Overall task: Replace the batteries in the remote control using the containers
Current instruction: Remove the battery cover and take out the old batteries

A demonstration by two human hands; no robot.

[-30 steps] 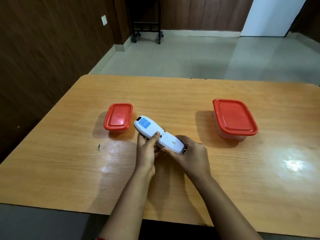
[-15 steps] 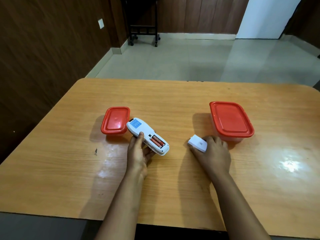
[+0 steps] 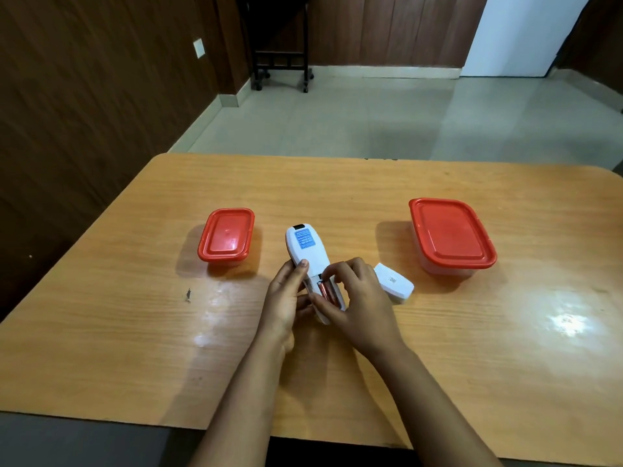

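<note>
A white remote control (image 3: 305,252) lies face down at the table's middle, its battery bay uncovered. Two orange batteries (image 3: 327,291) sit in the bay. My left hand (image 3: 286,298) grips the remote's left side, thumb on its back. My right hand (image 3: 354,301) is over the bay, fingertips pinching at the batteries' upper end. The white battery cover (image 3: 394,284) lies on the table just right of my right hand. A small red-lidded container (image 3: 226,238) stands left of the remote, and a larger red-lidded container (image 3: 450,235) stands to the right. Both lids are on.
The wooden table (image 3: 337,190) has a rounded far edge, and its near edge runs just below my forearms. A dark wood-panelled wall (image 3: 84,96) lies to the left. Tiled floor and a black wheeled stand (image 3: 281,62) are beyond the table.
My right hand slid the cover off the remote, set it down near the larger container, let go of it and came back to the batteries. The remote turned to point more straight away.
</note>
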